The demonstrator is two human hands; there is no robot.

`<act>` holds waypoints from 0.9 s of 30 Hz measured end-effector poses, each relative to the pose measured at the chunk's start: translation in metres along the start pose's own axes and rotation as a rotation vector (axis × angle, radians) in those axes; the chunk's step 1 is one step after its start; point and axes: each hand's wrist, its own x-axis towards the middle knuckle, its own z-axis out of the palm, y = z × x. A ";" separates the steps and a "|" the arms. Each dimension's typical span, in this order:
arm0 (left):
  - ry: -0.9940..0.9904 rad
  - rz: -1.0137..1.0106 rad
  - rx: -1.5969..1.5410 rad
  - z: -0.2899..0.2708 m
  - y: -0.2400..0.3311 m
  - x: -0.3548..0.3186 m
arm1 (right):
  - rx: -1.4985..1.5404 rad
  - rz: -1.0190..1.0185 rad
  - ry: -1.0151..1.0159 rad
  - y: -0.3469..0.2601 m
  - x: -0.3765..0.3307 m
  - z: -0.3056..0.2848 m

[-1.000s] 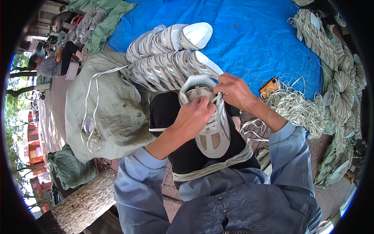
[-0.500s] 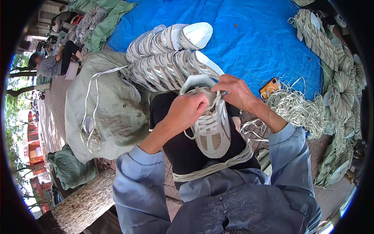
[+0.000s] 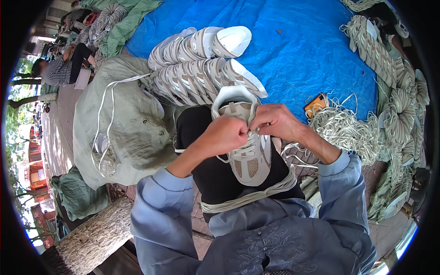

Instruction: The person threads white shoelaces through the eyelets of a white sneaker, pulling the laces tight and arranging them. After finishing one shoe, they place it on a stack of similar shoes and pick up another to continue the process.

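Two bare hands meet over a pale grey-and-beige shoe point(image 3: 256, 172), which sits on the person's black trousers point(image 3: 206, 181) with its toe toward six o'clock and its opening toward twelve. Taking that shoe as the centre of the dial, the left hand point(image 3: 224, 136) comes in from eight o'clock, its fingers curled together over the tongue and upper lacing; the right hand point(image 3: 279, 121) comes from three, thumb and forefinger drawn in at the upper eyelets. Whether either set of fingers is clamped on the lace point(image 3: 248, 151) I cannot tell, since the hands cover that spot. A lace loop shows below the left hand; its ends are hidden.

A band of laces point(image 3: 252, 196) crosses the thighs at six. At eleven, two rows of nested shoes point(image 3: 185, 82) lie on a blue sheet point(image 3: 311, 50), most of each shoe hidden by its neighbour. A grey-green sack point(image 3: 126, 123) fills nine o'clock, its contents barely visible. Around two to three lie an orange object point(image 3: 315, 104), partly covered, and a tangled heap of laces point(image 3: 346, 135). Beyond, more stacked shoes point(image 3: 403, 103) run into the dark rim. A seated person point(image 3: 62, 71) at ten is small and indistinct.
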 end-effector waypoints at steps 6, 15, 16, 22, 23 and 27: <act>-0.339 -0.352 -0.933 -0.021 -0.004 -0.017 | -0.277 -0.036 -0.036 -0.010 0.011 0.006; -0.015 -0.206 -0.372 -0.008 0.010 -0.017 | 0.133 0.091 -0.055 -0.001 0.008 0.021; 0.073 -0.163 -0.298 -0.003 0.012 -0.018 | 0.292 0.230 -0.105 0.001 0.008 0.017; 0.259 -0.017 -0.228 0.015 0.006 -0.021 | 0.926 0.585 -0.166 0.006 -0.005 0.003; 0.341 0.041 -0.104 0.021 0.006 -0.022 | 1.004 0.589 -0.159 0.007 -0.009 0.006; 0.540 0.179 0.226 0.032 0.013 -0.020 | 0.971 0.569 -0.096 0.002 -0.007 0.006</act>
